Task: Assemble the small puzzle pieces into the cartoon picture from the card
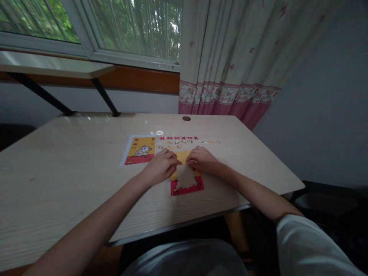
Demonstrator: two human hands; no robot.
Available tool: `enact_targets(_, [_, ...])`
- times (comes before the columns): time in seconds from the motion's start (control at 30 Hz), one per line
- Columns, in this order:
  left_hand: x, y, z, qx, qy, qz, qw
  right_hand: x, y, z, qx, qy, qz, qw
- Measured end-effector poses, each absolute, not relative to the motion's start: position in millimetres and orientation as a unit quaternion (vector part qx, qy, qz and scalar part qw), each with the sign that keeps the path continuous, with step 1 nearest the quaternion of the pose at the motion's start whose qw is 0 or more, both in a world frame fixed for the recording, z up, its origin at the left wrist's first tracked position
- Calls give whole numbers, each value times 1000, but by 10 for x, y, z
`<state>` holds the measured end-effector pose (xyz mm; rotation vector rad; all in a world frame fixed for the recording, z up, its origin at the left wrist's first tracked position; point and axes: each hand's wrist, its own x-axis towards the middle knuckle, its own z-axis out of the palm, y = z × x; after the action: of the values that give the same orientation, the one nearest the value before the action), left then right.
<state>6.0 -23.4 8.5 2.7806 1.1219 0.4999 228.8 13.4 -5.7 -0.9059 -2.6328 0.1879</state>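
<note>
A small jigsaw frame [186, 183] with a yellow top and red bottom border lies on the wooden table [71, 172]; its middle is bare. My left hand [160, 167] rests on the frame's upper left with fingers curled. My right hand [202, 160] sits on the upper right, fingertips pinched on a small yellow puzzle piece [194, 161]. Both hands nearly touch over the frame. Loose puzzle pieces [184, 141] lie in rows just beyond the hands. A reference picture [139, 150] of a white cartoon animal on yellow and red lies to the left.
A round cable hole [186, 118] sits near the table's far edge. A floral curtain [230, 57] hangs behind on the right, a window [115, 27] and a narrow shelf [54, 65] on the left. The table's right edge is close to my right arm.
</note>
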Motion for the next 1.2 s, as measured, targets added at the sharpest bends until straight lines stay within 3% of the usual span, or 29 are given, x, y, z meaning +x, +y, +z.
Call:
enact_targets(0.23, [23,-232,117,914,362,179,43,2272,88,-33,-306,-932,53,186])
enact_targets(0.53, [-345,-34,142,876,440,197,-23,2504,276,22,-364,-885,81,277])
enact_targets(0.93, [-524,67,112,839,513,164,-70,2865,563,-65,-468,-863,16,189])
enact_targets(1.2, [-349,143,77,851,491,182,-33,2842,497,19,-466,-858,21,216])
